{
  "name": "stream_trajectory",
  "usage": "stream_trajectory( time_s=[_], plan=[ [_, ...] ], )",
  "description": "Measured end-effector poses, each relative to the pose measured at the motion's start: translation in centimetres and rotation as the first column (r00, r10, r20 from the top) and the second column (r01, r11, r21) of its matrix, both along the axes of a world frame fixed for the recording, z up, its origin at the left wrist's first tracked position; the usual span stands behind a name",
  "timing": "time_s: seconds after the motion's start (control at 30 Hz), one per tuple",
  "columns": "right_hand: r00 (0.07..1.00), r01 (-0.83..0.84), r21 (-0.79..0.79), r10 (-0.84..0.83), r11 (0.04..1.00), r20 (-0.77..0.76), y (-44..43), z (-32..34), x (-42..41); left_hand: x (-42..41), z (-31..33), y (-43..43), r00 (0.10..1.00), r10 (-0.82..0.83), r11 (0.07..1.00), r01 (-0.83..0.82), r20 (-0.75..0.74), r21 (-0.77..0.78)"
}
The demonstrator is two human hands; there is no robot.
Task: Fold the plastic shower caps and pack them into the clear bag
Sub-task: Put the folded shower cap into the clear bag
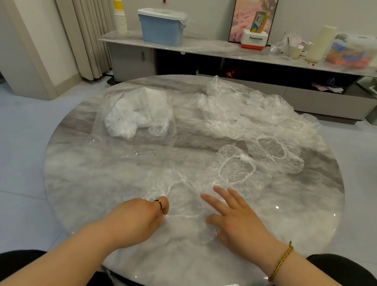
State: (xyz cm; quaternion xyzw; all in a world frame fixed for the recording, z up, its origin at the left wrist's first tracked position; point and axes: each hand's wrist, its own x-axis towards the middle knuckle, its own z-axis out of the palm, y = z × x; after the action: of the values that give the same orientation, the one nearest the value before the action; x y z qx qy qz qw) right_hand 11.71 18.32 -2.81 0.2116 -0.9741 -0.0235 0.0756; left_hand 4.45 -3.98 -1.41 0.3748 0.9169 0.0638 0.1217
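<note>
A clear shower cap (pixel 182 201) lies flattened on the round marble table (pixel 79 186) near the front edge. My left hand (pixel 139 220) pinches its left rim with curled fingers. My right hand (pixel 235 220) rests flat on its right side, fingers straight and spread. Two more open caps (pixel 236 168) (pixel 273 152) lie just beyond on the right. A heap of several crumpled caps (pixel 243 110) fills the far right of the table. The clear bag (pixel 136 115), holding whitish folded plastic, lies at the far left.
Behind the table runs a low marble cabinet (pixel 198 46) with a blue lidded bin (pixel 162 27), stacked paper cups (pixel 120 18), a framed picture (pixel 256 10) and small containers. Pale floor surrounds the table.
</note>
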Motion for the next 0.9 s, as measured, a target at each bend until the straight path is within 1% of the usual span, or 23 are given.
stream_trajectory(
  time_s=[0.07,0.1,0.2,0.27,0.3,0.4,0.43,0.47,0.57,0.63,0.77,0.83,0.9],
  plan=[
    [0.999,0.043,-0.038,-0.044,0.998,-0.012,0.4,0.5,-0.1,0.2,0.0,-0.4,1.000,-0.004,0.998,0.002,0.026,0.070],
    [0.998,0.050,-0.059,-0.051,0.997,-0.025,0.6,0.5,-0.1,0.2,0.1,-0.5,1.000,-0.015,0.997,0.013,0.025,0.073],
    [0.998,0.054,-0.135,-0.059,0.989,-0.031,1.0,0.6,0.0,0.1,-0.3,-0.2,0.999,-0.037,0.999,0.037,-0.034,0.014],
    [0.997,0.081,-0.188,-0.082,0.979,0.004,1.1,0.5,-0.1,-0.2,-0.7,0.0,0.998,-0.028,1.000,0.028,-0.058,-0.001],
    [0.994,0.105,-0.212,-0.100,0.972,0.033,1.0,0.7,-0.2,-0.3,-0.9,0.1,0.999,-0.001,1.000,0.002,-0.048,0.018],
    [0.977,0.202,-0.269,-0.174,0.942,0.124,1.0,0.9,-0.3,-0.8,-1.0,-0.1,0.997,0.073,0.995,-0.075,0.026,0.064],
    [0.968,0.223,-0.277,-0.178,0.935,0.179,1.1,1.0,-0.4,-0.8,-1.1,-0.3,0.993,0.093,0.992,-0.098,0.067,0.079],
    [0.947,0.262,-0.295,-0.184,0.919,0.265,1.3,1.0,-0.4,-0.9,-1.2,-0.4,0.986,0.114,0.988,-0.125,0.123,0.091],
    [0.891,0.381,-0.324,-0.250,0.866,0.380,1.2,1.1,-0.7,-0.9,-0.8,-0.4,0.930,0.207,0.952,-0.263,0.303,0.155],
    [0.857,0.449,-0.344,-0.288,0.825,0.426,0.9,0.9,-1.0,-0.9,-0.5,-0.2,0.887,0.280,0.909,-0.368,0.368,0.195],
    [0.843,0.496,-0.366,-0.337,0.787,0.419,-0.1,0.6,-1.2,-0.9,-0.3,0.3,0.830,0.359,0.837,-0.489,0.427,0.247],
    [0.870,0.476,-0.465,-0.324,0.746,0.371,-0.5,0.5,-1.3,-1.0,-0.4,0.4,0.812,0.399,0.807,-0.531,0.427,0.257],
    [0.908,0.411,-0.572,-0.265,0.709,0.324,-0.8,0.6,-1.4,-0.9,-0.5,0.4,0.791,0.448,0.782,-0.572,0.417,0.246]
  ],
)
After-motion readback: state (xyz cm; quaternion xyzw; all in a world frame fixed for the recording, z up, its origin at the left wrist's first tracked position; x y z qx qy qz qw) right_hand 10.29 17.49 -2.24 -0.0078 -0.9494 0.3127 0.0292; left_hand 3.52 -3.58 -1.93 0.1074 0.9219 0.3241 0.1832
